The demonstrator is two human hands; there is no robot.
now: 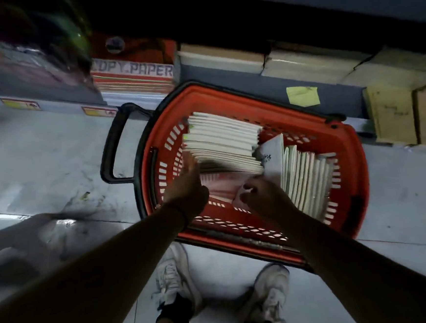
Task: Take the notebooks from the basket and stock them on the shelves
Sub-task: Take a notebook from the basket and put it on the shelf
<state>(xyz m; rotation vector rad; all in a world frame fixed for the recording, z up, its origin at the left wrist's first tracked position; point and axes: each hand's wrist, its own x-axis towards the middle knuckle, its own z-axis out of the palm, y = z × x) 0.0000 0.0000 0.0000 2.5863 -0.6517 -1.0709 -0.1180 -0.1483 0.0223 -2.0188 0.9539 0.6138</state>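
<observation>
Fingers of my left hand [187, 186] reach straight, blurred, against the near end of the left stack of white-edged notebooks [220, 140]; I can't tell if they grip yet. My right hand [263, 195] curls round the corner of a pale notebook [272, 156] tilted between the stacks. Both stacks, including the upright right-hand row [307, 179], sit inside the red slotted plastic basket [253, 99] on the floor, so I judge stocking barely begun or mid-way. Room is tight: basket walls hem the stacks, the dark shelf edge [225, 76] lies just beyond, so lifting straight up looks clearest.
</observation>
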